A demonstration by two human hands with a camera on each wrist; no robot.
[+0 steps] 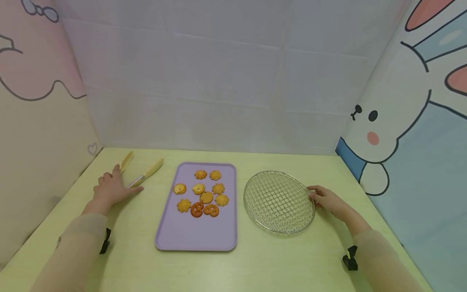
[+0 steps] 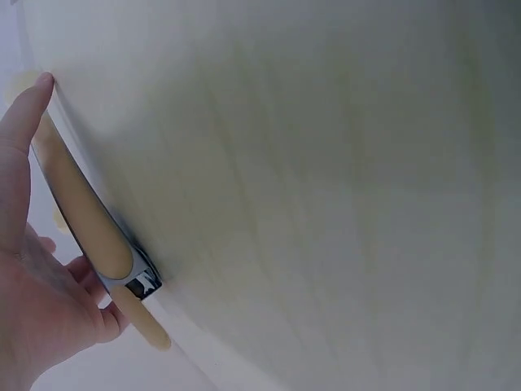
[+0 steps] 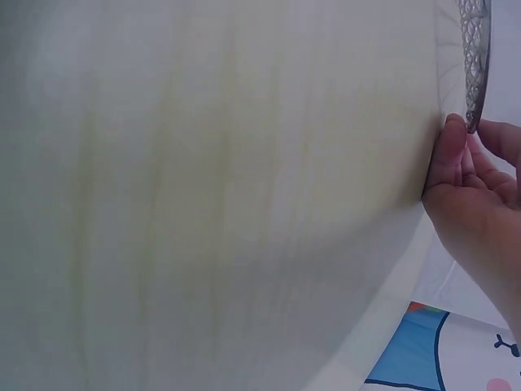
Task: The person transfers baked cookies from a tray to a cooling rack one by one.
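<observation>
My left hand (image 1: 111, 188) is spread over a pair of tongs (image 1: 149, 170) with pale yellow tips and metal arms, on the left of the table. In the left wrist view, its thumb (image 2: 34, 106) reaches one end of the tongs and the other fingers stand beside the other end. On the right, my right hand (image 1: 330, 200) pinches the rim of a round wire mesh rack (image 1: 279, 201) between thumb and fingers. In the right wrist view only a strip of the rack (image 3: 475, 57) shows.
Between the hands lies a purple tray (image 1: 197, 235). Several flower-shaped cookies (image 1: 184, 205), a round cookie (image 1: 206, 197) and two pretzels (image 1: 211, 210) rest on it. The pale yellow table (image 1: 262, 263) ends at a white back wall (image 1: 226, 81) and printed side panels.
</observation>
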